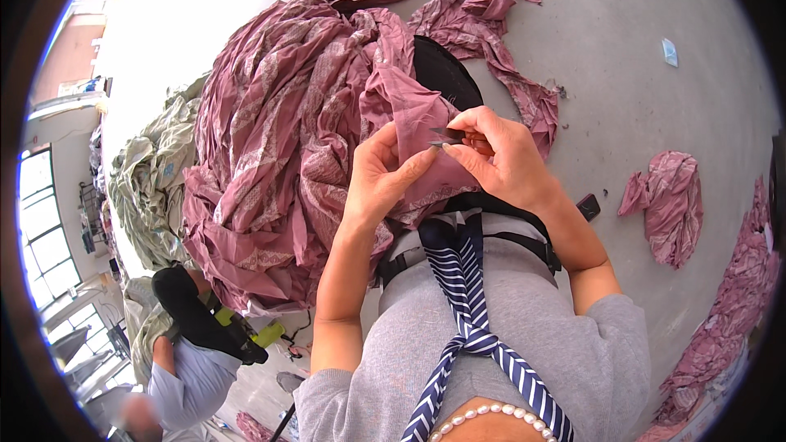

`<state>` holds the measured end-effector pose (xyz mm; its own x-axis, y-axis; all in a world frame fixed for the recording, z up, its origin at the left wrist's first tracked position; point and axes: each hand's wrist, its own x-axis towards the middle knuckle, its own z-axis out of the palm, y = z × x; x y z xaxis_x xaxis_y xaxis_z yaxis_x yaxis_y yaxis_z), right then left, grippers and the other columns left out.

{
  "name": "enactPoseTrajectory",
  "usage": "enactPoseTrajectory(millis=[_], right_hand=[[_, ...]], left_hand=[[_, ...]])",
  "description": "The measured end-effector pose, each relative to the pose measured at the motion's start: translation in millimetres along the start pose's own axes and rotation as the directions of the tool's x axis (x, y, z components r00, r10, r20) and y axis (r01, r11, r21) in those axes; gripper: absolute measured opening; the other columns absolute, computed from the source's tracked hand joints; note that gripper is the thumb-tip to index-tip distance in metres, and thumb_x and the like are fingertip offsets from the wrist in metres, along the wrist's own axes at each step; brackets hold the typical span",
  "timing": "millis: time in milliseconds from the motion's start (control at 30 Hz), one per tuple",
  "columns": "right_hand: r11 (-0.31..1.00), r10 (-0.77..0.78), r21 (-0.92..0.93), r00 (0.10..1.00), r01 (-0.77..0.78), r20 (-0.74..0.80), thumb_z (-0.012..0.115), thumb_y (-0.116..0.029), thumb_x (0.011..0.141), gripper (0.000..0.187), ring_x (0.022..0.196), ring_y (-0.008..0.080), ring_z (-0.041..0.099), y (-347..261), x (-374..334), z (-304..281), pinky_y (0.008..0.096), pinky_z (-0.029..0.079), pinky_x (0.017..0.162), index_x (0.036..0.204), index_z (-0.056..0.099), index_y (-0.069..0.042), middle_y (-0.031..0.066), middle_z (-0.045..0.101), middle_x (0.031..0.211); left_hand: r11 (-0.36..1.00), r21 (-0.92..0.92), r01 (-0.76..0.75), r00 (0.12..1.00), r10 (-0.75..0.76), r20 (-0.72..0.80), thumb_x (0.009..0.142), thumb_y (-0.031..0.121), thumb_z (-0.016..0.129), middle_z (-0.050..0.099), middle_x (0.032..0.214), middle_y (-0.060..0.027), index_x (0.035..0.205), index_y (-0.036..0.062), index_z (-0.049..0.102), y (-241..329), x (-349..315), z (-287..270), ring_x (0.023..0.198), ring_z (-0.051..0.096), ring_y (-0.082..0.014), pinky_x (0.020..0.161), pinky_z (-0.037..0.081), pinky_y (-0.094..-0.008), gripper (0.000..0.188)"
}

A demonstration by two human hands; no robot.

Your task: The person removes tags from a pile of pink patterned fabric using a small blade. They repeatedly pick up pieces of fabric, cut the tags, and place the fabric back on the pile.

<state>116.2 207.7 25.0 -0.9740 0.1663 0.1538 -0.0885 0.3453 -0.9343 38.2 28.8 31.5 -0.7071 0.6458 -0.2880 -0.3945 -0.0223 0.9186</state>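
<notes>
Pinching the pink patterned cloth [286, 139] before the grey T-shirt [508, 295], the left hand [383, 170] steadies one spot beside thread snips [449, 133] gripped in the curled right hand [501, 147], work seemingly under way, the heaped bulk's progress impossible to tell.

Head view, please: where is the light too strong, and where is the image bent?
In the head view, the upper left burns out to white; the large window at left bends along the rim; the pink cloth shows clear folds.
</notes>
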Motion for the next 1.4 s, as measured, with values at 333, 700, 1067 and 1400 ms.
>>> enactPoseTrajectory(millis=[333, 700, 1067, 1400], right_hand=[[0.997, -0.063, 0.039, 0.997, 0.065, -0.051, 0.070, -0.020, 0.085, 0.026, 0.062, 0.0207, 0.063, 9, 5, 11, 0.0299, 0.049, 0.057, 0.097, 0.056, -0.002, 0.0109, 0.062, 0.072], [0.997, -0.072, 0.030, 0.993, 0.075, -0.097, 0.070, -0.016, 0.084, 0.025, 0.062, 0.0198, 0.063, 8, 8, 15, 0.0296, 0.050, 0.057, 0.099, 0.056, -0.002, 0.0114, 0.063, 0.075], [0.992, -0.126, -0.028, 0.990, 0.124, -0.065, 0.070, -0.010, 0.084, 0.022, 0.066, 0.0095, 0.059, 7, 9, 16, 0.0230, 0.049, 0.060, 0.099, 0.057, 0.000, 0.0082, 0.062, 0.081], [0.739, 0.096, 0.663, 0.956, 0.118, -0.277, 0.059, -0.018, 0.094, 0.022, 0.059, 0.0027, 0.043, 11, 17, 8, 0.0172, 0.035, 0.050, 0.107, 0.053, -0.002, 0.0009, 0.055, 0.080]], left_hand=[[1.000, -0.004, 0.023, 0.998, -0.023, 0.052, 0.087, 0.003, 0.066, 0.065, 0.104, -0.0034, 0.123, -0.0010, 0.053, 1, -1, 2, 0.090, 0.060, -0.0070, 0.078, 0.050, -0.0219, 0.039], [1.000, 0.022, -0.020, 0.999, 0.019, 0.042, 0.087, 0.003, 0.066, 0.064, 0.103, -0.0019, 0.125, -0.0004, 0.053, 1, -1, 3, 0.089, 0.060, -0.0057, 0.077, 0.049, -0.0206, 0.041], [0.999, 0.002, -0.051, 0.997, 0.050, 0.060, 0.087, 0.002, 0.066, 0.064, 0.105, -0.0018, 0.127, -0.0003, 0.052, 0, 0, 4, 0.092, 0.059, -0.0061, 0.079, 0.049, -0.0209, 0.043], [0.997, -0.010, 0.072, 0.997, -0.072, 0.006, 0.084, 0.002, 0.069, 0.066, 0.100, -0.0027, 0.127, -0.0002, 0.052, 7, -1, 1, 0.087, 0.062, -0.0073, 0.076, 0.051, -0.0209, 0.046]])
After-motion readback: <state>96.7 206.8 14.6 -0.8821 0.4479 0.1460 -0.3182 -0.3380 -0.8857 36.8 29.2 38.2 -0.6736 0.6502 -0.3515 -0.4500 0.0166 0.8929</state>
